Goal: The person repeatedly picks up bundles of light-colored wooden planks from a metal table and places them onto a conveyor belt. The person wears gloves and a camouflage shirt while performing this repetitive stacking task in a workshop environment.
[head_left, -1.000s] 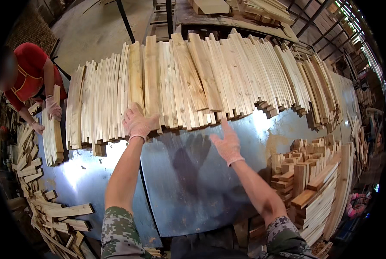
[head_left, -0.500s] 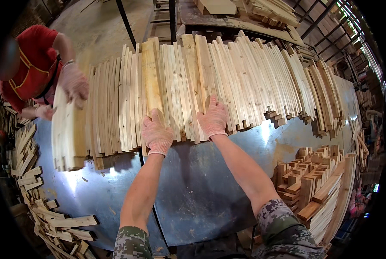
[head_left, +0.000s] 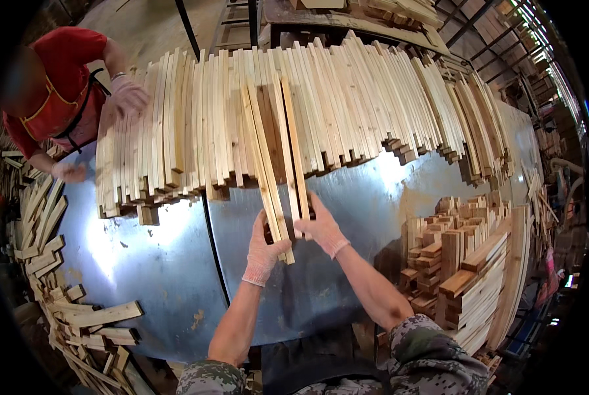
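Note:
A long row of pale wooden slats [head_left: 347, 99] lies on edge across a shiny metal table [head_left: 163, 263]. Several slats [head_left: 271, 145] stick out of the row toward me. My left hand [head_left: 265, 250], in a thin pink glove, grips the near ends of the left ones. My right hand [head_left: 321, 227], also gloved, holds the near end of the right slat, with a darker board between them. Both forearms come up from the lower edge in camouflage sleeves.
A person in a red top [head_left: 57, 85] stands at the far left with a gloved hand [head_left: 128, 95] on the row's left end. Stacked short wood blocks [head_left: 466, 263] sit at the right. Loose offcuts [head_left: 77, 316] lie at the lower left.
My hands came back from the edge of the row toward me, drawing a few slats out of it. The other person's hand stays on the row's left end.

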Motion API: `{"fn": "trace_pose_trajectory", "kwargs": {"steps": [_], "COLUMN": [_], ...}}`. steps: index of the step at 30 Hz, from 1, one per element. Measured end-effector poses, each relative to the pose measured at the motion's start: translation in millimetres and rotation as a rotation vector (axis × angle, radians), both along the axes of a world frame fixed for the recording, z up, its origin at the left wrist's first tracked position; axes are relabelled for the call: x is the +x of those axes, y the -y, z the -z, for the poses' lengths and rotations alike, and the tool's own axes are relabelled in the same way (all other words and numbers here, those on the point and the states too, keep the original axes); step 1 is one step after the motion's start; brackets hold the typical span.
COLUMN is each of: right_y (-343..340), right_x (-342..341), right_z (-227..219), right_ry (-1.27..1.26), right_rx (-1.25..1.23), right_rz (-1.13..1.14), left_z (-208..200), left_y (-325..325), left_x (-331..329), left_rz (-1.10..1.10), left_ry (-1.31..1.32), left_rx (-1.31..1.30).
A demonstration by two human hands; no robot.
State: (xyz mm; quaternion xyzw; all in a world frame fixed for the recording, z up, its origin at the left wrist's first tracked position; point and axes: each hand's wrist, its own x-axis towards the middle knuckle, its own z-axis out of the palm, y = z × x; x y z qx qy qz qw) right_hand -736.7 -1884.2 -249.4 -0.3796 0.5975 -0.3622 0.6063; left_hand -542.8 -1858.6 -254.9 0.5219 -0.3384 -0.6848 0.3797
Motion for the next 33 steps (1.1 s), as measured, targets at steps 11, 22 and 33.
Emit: {"fn": "trace_pose_trajectory", "kwargs": {"steps": [11, 22, 33], "right_y": [-202.0, -336.2, -500.5], "right_x": [-4.0, -33.5, -62.1], "right_z": [-33.8, -60.4, 34.0], "right_ry": [0.445, 0.562, 0.411], "right_rx": [0.141, 0.153, 0.347], "right_rz": [-0.002, -0.101, 0.023], "left_z": [-29.7, -57.4, -13.8], "left_y": [-159.1, -301.4, -469.6], "left_x": [-11.2, -34.4, -34.1], "left_rz": [0.047, -0.051, -0.272], "left_ry": [-0.113, -0.243, -0.426], "left_rx": [0.048, 0.102, 0.345]}}
